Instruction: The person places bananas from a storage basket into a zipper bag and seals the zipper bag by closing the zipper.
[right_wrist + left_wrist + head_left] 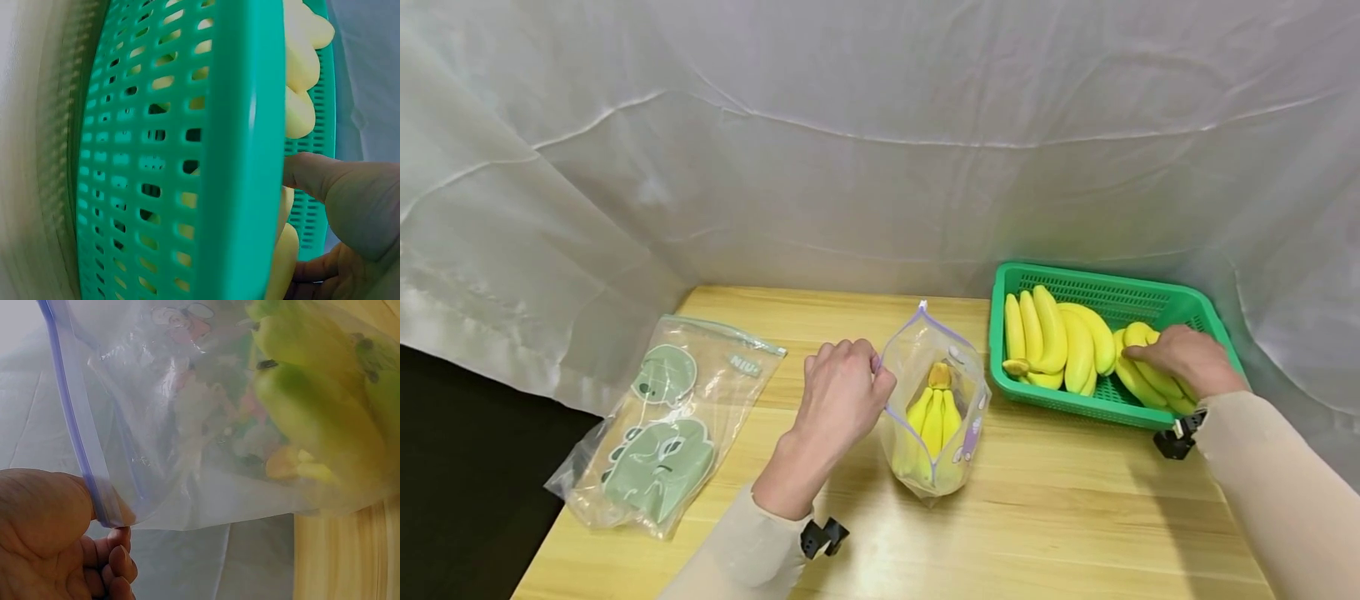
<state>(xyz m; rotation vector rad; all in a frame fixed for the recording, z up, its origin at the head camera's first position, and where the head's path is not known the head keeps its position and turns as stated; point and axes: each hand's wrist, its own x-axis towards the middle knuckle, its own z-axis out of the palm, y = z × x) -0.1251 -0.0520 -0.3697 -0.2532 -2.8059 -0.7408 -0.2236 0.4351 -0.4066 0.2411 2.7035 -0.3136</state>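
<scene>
My left hand [841,398] pinches the purple zip edge of a clear zip bag [904,462] between thumb and fingers. The bag's mouth gapes, and a bunch of yellow bananas [933,425] stands inside, stem end up; in the left wrist view the green-tinged banana tips [306,406] show through the plastic. Over at the green basket [1097,277], my right hand [1193,362] reaches in and grips the rightmost bunch of bananas [1138,383], thumb on one side and fingers on the other. The basket wall hides part of that grip in the right wrist view.
More banana bunches [1048,333] fill the basket's left half. A flat clear zip bag with green cartoon prints [658,462] lies on the left of the wooden table [1045,533]. A pale grey curtain [850,200] hangs behind and at both sides.
</scene>
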